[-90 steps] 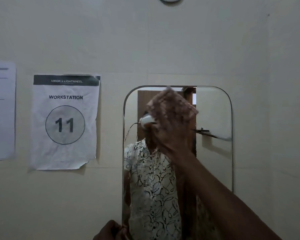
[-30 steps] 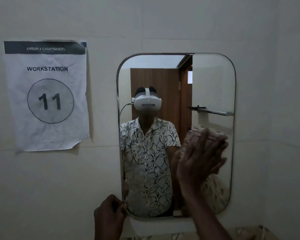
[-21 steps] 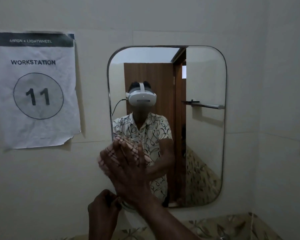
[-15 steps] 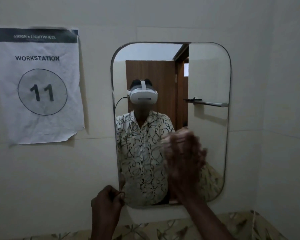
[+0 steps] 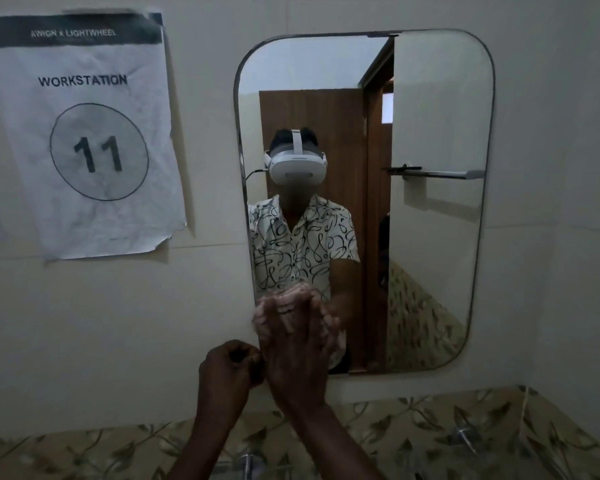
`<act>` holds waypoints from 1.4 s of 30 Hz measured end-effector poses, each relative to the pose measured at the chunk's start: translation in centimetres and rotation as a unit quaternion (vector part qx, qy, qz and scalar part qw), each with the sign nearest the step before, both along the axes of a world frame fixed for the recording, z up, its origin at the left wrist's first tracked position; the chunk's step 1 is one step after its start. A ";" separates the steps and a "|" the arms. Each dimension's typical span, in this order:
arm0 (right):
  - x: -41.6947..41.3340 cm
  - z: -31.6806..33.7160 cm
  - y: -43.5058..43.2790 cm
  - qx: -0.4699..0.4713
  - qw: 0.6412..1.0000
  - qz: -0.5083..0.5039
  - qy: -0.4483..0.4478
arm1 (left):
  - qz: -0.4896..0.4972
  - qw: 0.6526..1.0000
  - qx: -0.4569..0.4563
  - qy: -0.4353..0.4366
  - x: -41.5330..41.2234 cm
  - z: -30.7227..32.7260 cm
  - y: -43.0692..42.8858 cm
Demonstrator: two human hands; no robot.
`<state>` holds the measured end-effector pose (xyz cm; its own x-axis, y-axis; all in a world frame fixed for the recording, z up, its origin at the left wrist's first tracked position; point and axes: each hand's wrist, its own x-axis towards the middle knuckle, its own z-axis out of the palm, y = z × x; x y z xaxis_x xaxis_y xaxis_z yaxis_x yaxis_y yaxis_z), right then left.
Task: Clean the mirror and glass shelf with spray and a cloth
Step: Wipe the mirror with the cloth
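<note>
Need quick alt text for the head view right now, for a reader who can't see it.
The right hand presses a cloth flat against the lower left of a wall mirror, while the left hand grips the mirror's bottom-left edge. A Workstation 11 sign hangs to the left.

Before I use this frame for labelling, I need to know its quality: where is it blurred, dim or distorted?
Head view: dim overall, corners darker; the right hand on the mirror is motion-smeared, so the cloth under it is hard to make out; the left hand is sharper; wide-angle bowing bends the mirror's edges; the workstation sign stays readable.
</note>
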<state>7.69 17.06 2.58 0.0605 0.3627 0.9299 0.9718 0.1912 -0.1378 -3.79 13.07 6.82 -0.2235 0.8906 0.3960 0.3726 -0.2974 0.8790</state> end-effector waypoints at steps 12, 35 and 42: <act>4.3 -4.1 -0.1 0.018 0.990 0.021 -0.140 | 0.112 0.979 0.163 0.055 -0.7 3.1 -1.2; 15.7 0.4 -1.5 0.050 0.920 -0.104 0.375 | 0.109 0.971 0.069 0.200 1.6 6.3 0.3; 8.3 -5.2 -0.8 0.010 0.991 -0.011 -0.134 | 0.112 0.974 0.059 0.188 1.7 6.4 0.1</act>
